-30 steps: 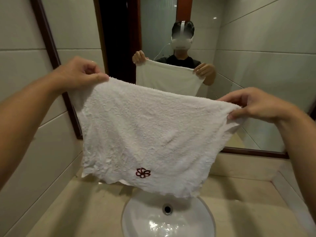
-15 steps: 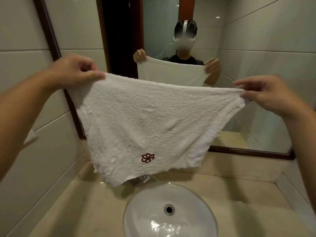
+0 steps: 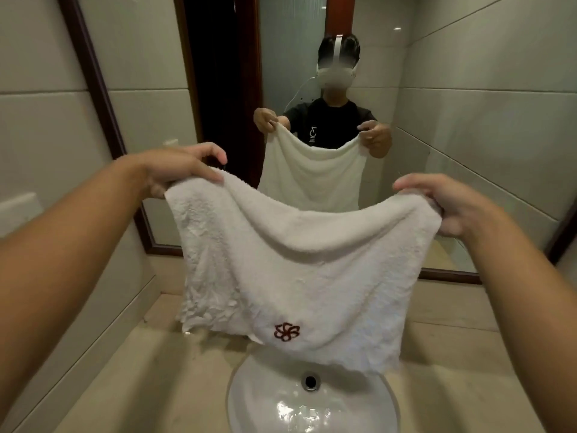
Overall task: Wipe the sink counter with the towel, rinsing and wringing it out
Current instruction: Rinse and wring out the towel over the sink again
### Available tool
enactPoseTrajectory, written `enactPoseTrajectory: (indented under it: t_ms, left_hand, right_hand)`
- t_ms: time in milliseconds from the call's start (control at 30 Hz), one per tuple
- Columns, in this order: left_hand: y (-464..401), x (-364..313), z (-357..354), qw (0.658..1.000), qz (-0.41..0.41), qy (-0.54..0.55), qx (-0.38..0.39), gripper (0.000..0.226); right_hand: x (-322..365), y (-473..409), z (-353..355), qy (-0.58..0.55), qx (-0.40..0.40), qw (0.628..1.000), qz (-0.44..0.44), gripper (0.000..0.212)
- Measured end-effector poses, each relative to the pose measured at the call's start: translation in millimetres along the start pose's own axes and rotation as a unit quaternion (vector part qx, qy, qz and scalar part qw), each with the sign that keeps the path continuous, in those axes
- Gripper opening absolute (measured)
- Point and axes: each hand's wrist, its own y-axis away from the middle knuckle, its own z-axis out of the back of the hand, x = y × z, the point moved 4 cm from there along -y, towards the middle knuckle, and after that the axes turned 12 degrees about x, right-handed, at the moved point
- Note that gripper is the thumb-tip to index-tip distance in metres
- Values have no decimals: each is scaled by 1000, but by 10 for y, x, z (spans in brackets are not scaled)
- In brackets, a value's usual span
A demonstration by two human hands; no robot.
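Observation:
A white terry towel [image 3: 299, 270] with a dark red flower emblem hangs spread in the air above the white round sink basin [image 3: 312, 407]. My left hand [image 3: 181, 168] pinches its upper left corner. My right hand [image 3: 437, 201] grips its upper right corner. The top edge sags between my hands. The towel's lower edge hangs just over the basin's back rim and hides the faucet. The beige stone sink counter [image 3: 150, 379] surrounds the basin.
A dark-framed mirror [image 3: 437, 89] covers the wall behind the counter and reflects a person holding the towel. Tiled walls [image 3: 46, 151] close in on the left and right. A raised beige ledge [image 3: 449, 298] runs under the mirror.
My hands have come down and closer together, so the towel's top edge, taut before, now sags. The towel hangs lower over the basin.

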Motion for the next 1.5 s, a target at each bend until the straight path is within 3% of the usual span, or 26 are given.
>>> enactPoseTrajectory:
  t_ms: [100,200,333,533,600,667,800,933,1100,1200,1267,1367,1500]
  left_hand:
    - [-75,-83,-199,998,1,51,46,19]
    - [-161,-158,-398,997,11,54,52,23]
    - [-263,-269,-654,997,26,58,46,23]
    - [-287,-438,-1089,996,2,43,78,23]
    - [-244,-502,-1151,995,-22,8,94,43]
    - [-204,-560,-1162,993,-51,-45,95,49]
    - [-190,-582,-1137,984,-86,-121,97,28]
    - [-217,-573,-1133,980,-122,-133,86,14]
    - [-260,-624,-1143,974,-128,-155,109,25]
    - [-249,-622,-1105,972,-125,-181,88,24]
    - [-239,-614,-1049,975,-131,-169,56,21]
    - [-217,-624,-953,976,-149,-154,36,18]
    - [-169,-652,-901,973,-152,-167,36,20]
  right_hand:
    - [-70,-20,-116,14,65,998,12,18]
    - [-126,-54,-209,2,36,999,21,25]
    - [-146,-49,-587,-45,5,998,51,19]
    - [-101,16,-1420,-86,113,987,69,25]
    - [-89,6,-1507,-40,121,988,88,30]
    - [-67,-1,-1520,18,104,986,127,37]
    - [-37,-36,-1446,104,94,975,173,30]
    - [-45,-99,-1299,101,139,971,165,35]
    - [-148,-135,-1201,60,111,963,238,33]
    - [-194,-230,-1028,-11,67,965,254,19]
    - [-265,-292,-872,85,54,960,262,10]
    - [-579,-333,-802,245,116,941,202,23]
    - [-878,-353,-764,240,167,946,139,36]
